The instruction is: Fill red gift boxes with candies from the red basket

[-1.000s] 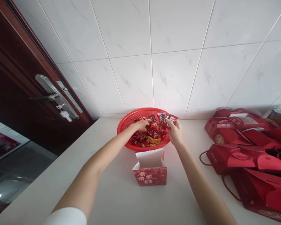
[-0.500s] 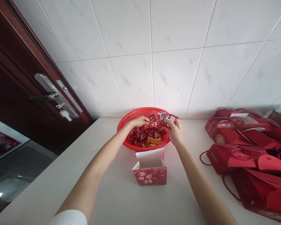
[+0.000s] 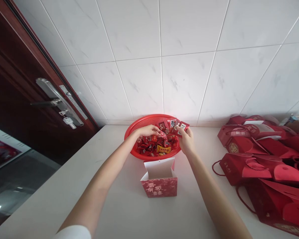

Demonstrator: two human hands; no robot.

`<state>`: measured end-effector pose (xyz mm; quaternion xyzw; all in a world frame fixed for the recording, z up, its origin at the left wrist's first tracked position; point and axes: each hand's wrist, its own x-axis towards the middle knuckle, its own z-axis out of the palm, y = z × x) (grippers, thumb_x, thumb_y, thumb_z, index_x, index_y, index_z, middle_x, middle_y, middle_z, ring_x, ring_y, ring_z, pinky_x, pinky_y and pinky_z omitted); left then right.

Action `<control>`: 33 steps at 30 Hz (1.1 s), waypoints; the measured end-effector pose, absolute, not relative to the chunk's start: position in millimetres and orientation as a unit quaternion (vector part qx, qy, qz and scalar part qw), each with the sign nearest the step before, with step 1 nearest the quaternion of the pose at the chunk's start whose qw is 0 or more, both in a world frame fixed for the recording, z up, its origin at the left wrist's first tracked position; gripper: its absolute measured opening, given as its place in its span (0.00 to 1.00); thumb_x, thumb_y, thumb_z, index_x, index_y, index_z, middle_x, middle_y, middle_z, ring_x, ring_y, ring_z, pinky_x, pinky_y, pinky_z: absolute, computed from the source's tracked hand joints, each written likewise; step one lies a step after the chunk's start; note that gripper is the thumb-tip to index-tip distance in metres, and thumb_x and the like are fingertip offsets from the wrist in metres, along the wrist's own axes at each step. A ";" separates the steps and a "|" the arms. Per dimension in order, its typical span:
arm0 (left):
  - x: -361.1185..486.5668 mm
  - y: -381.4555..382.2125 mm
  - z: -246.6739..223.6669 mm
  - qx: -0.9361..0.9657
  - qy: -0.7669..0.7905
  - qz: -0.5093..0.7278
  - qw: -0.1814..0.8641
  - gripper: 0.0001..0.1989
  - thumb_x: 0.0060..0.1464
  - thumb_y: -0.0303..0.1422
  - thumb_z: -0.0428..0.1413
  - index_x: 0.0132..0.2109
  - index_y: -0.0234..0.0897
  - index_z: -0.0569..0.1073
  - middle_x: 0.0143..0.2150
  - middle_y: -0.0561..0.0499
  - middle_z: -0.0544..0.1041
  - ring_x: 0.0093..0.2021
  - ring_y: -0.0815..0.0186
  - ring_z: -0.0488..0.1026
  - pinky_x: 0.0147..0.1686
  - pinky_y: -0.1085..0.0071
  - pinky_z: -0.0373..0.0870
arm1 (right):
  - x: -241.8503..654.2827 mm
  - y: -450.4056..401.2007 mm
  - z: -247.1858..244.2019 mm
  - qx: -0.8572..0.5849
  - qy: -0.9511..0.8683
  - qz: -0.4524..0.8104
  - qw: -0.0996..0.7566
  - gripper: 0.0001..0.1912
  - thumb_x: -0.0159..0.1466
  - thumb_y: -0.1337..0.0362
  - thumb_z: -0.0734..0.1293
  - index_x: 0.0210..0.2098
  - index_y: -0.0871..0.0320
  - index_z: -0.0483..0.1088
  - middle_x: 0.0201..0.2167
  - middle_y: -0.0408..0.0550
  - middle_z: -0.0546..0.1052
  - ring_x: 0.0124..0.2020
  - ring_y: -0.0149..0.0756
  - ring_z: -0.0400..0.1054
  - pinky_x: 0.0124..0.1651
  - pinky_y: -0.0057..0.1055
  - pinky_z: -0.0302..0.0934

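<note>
A red plastic basket full of wrapped candies stands against the tiled wall. Over its left half, my left hand pinches a small red-and-white wrapped candy. At the basket's right rim, my right hand is closed on a red candy packet with a white label. A larger red packet lies beside its fingers; whether they touch it I cannot tell. In front of the basket a red paper gift box stands upright, its top flaps apart and its white inside showing.
Several closed red gift boxes with cord handles are crowded along the right side of the white tabletop. To the left is a dark red door with a metal handle and keys hanging in its lock.
The candy in my left hand has turned from lying level to slanting downward, and that hand has shifted very slightly. My right hand stays nearly still with its packet.
</note>
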<state>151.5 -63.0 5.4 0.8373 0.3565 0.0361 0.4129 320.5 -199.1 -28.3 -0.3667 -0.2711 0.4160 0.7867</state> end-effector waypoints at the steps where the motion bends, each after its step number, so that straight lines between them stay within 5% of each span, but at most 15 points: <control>1: 150.7 -63.4 6.0 0.836 0.356 0.034 0.417 0.14 0.46 0.35 0.62 0.41 0.36 0.81 0.44 0.47 0.83 0.40 0.60 0.76 0.35 0.70 0.68 | 320.5 -199.4 -28.1 -0.368 -0.270 0.416 0.787 0.14 0.50 0.56 0.75 0.34 0.54 0.75 0.34 0.45 0.82 0.40 0.44 0.77 0.48 0.43 0.71; 8: 145.2 -80.9 12.0 0.800 0.318 0.191 0.472 0.24 0.43 0.30 0.65 0.50 0.37 0.76 0.55 0.44 0.78 0.53 0.57 0.74 0.49 0.64 0.71 | 319.9 -201.9 -24.0 -0.366 -0.271 0.422 0.784 0.15 0.49 0.57 0.76 0.35 0.54 0.76 0.34 0.43 0.83 0.39 0.41 0.76 0.47 0.40 0.71; 19: 130.4 -149.6 23.2 0.720 0.277 0.368 0.519 0.21 0.47 0.39 0.69 0.46 0.36 0.73 0.47 0.46 0.79 0.45 0.60 0.79 0.46 0.65 0.76 | 316.1 -224.3 6.0 -0.382 -0.295 0.494 0.723 0.18 0.45 0.57 0.79 0.33 0.54 0.76 0.34 0.45 0.83 0.37 0.43 0.77 0.37 0.35 0.72; 26: 102.8 -195.7 45.8 0.763 0.243 0.325 0.504 0.14 0.50 0.35 0.66 0.42 0.35 0.77 0.43 0.46 0.81 0.40 0.64 0.80 0.40 0.69 0.78 | 319.3 -250.7 31.8 -0.372 -0.358 0.500 0.696 0.19 0.46 0.55 0.81 0.34 0.55 0.77 0.34 0.48 0.83 0.39 0.47 0.79 0.42 0.40 0.72; 33: 84.4 -238.5 62.1 0.869 0.235 0.226 0.373 0.21 0.54 0.28 0.60 0.56 0.41 0.76 0.40 0.51 0.83 0.39 0.65 0.80 0.41 0.71 0.78 | 315.1 -279.0 50.8 -0.390 -0.392 0.453 0.700 0.18 0.47 0.54 0.81 0.32 0.55 0.77 0.31 0.45 0.82 0.34 0.42 0.76 0.39 0.37 0.71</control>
